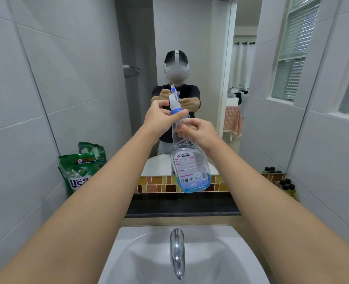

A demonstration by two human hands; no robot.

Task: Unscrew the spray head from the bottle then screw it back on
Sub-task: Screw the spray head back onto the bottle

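I hold a clear spray bottle (191, 171) with a little blue liquid at its bottom up in front of the mirror, above the sink. Its white spray head (173, 100) with a blue collar sits on the bottle's neck. My left hand (159, 117) pinches the blue collar with thumb and fingers. Just below it, my right hand (198, 133) grips the bottle's narrow neck. The bottle hangs roughly upright, tilted slightly left at the top.
A white sink (220, 261) with a chrome tap (177, 253) lies below. A green detergent pouch (77, 171) leans at the left wall on the dark counter (149, 206). Small dark-capped bottles (286, 184) stand at the right. The mirror (200, 48) reflects a person.
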